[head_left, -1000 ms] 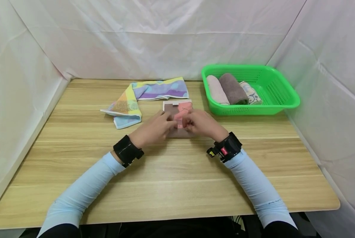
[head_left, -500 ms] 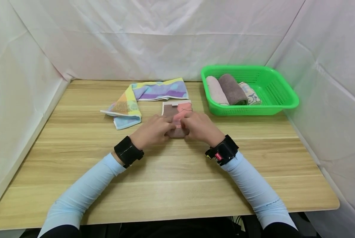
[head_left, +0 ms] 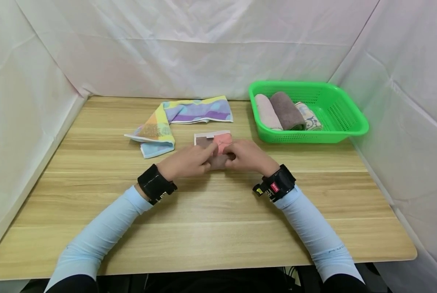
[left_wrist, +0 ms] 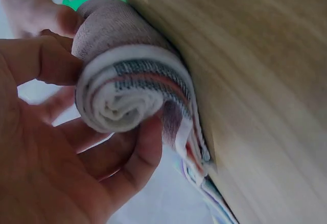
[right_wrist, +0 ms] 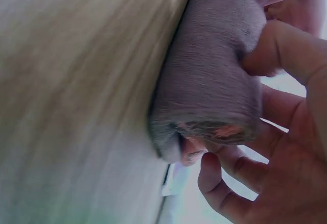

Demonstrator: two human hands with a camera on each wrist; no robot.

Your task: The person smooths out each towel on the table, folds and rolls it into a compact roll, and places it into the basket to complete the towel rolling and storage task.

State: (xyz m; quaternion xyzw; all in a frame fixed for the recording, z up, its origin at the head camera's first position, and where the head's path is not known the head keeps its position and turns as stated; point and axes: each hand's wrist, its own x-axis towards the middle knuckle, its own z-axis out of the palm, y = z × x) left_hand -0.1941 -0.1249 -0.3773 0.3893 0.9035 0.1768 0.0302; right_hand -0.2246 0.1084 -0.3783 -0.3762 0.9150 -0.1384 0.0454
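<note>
A brownish towel with a pink patch and white border (head_left: 223,139) lies mid-table in the head view, its near part rolled up and its far part flat. My left hand (head_left: 187,161) grips the left end of the roll, and my right hand (head_left: 249,157) grips the right end. In the left wrist view the roll's spiral end (left_wrist: 122,94) shows white edging with dark and orange stripes, thumb on one side and fingers on the other. The right wrist view shows the plain brownish roll (right_wrist: 209,66) pressed by the thumb, with fingers beneath. It rests on the table.
Behind and left lies a crumpled, folded multicoloured towel (head_left: 200,112). A green perforated basket (head_left: 344,132) at the back right holds a pale pink rolled towel (head_left: 267,112), a brown one (head_left: 287,110) and a patterned one (head_left: 309,116). White cloth walls (head_left: 189,61) enclose the wooden table (head_left: 222,228).
The towel's far edge has come nearer and slightly left, and its flat part looks shorter. Both hands have shifted their fingers on the roll and stay near the same spot.
</note>
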